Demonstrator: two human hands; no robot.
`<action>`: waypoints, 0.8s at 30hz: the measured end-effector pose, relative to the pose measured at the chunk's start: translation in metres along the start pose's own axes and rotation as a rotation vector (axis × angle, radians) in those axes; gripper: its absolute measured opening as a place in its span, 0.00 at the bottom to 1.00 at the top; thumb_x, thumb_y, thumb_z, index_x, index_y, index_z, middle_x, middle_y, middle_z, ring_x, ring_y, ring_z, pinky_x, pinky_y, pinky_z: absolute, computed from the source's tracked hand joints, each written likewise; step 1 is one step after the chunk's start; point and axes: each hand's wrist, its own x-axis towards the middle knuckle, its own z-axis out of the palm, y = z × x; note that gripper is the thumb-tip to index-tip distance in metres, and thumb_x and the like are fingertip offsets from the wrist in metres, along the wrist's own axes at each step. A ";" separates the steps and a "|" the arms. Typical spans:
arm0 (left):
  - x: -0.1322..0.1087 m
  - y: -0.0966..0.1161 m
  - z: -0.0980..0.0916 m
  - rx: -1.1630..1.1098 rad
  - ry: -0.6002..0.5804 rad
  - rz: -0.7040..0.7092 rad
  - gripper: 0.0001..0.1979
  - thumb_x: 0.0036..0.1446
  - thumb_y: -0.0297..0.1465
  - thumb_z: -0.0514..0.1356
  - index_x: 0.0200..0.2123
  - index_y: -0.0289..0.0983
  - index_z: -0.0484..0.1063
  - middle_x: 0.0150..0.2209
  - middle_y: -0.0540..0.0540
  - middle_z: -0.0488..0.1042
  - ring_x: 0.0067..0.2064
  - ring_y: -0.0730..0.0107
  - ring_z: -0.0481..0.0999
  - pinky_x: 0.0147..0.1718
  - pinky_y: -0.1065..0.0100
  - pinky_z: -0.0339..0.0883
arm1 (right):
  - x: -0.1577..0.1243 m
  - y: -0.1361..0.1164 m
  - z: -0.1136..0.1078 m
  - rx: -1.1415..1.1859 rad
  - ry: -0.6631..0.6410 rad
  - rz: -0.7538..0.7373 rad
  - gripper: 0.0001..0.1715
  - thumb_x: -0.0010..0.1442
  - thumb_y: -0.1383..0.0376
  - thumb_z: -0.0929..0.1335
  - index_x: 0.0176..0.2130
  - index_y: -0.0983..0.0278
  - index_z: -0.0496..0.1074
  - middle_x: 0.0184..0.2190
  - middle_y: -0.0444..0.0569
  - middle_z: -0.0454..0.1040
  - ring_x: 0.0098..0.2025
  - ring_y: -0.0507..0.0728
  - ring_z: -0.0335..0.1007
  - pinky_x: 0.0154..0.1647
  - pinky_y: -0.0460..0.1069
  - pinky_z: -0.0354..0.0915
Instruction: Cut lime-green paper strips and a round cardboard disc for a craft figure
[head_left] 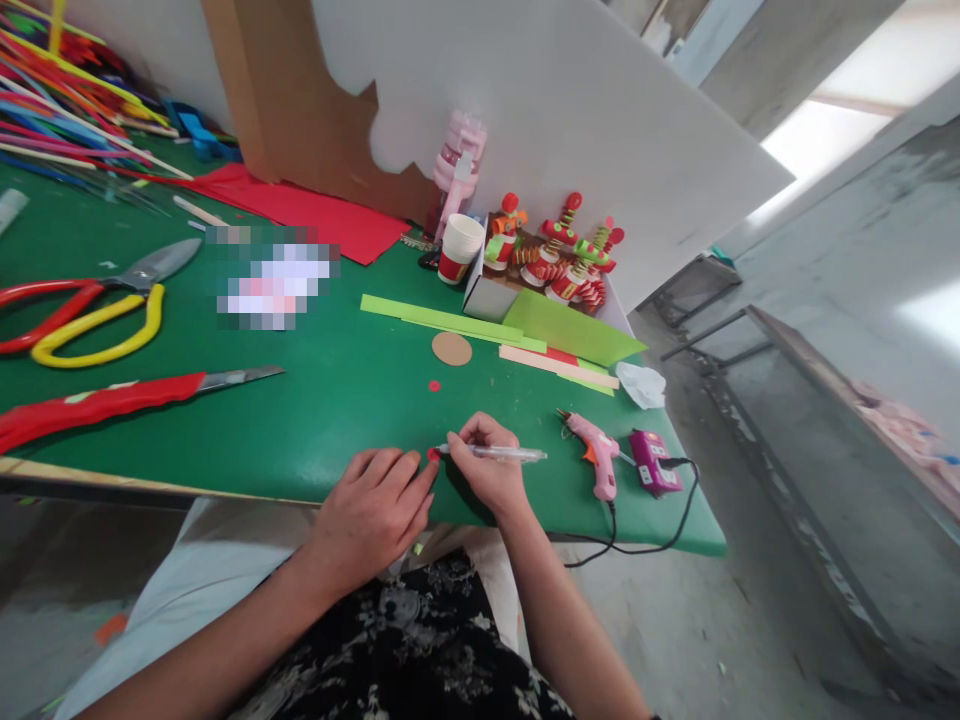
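My right hand [489, 465] grips a clear-barrelled pen [510, 454], its tip at a small red paper circle [433, 455]. Beside that circle, my left hand [381, 500] lies on the green tabletop with its fingers stretched out. The index fingertip is close to or touching the red circle; which one, I cannot tell. Just beyond the hands are another small red circle [434, 386] and a larger brown cardboard disc [451, 349]. Green paper strips [450, 320] lie farther back.
A pink glue gun [595, 452] and a purple box [655, 462] with a cord sit right. A utility knife [150, 394] and scissors [97, 307] lie left. Behind are paper cups [460, 248] and a box [487, 289] of red-and-green figures.
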 end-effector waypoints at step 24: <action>-0.001 0.000 0.000 0.024 -0.007 0.006 0.15 0.64 0.30 0.53 0.48 0.31 0.76 0.40 0.39 0.76 0.42 0.58 0.69 0.40 0.57 0.63 | 0.000 -0.001 0.000 -0.013 -0.001 0.000 0.13 0.52 0.58 0.66 0.21 0.59 0.61 0.16 0.38 0.62 0.19 0.49 0.55 0.22 0.45 0.55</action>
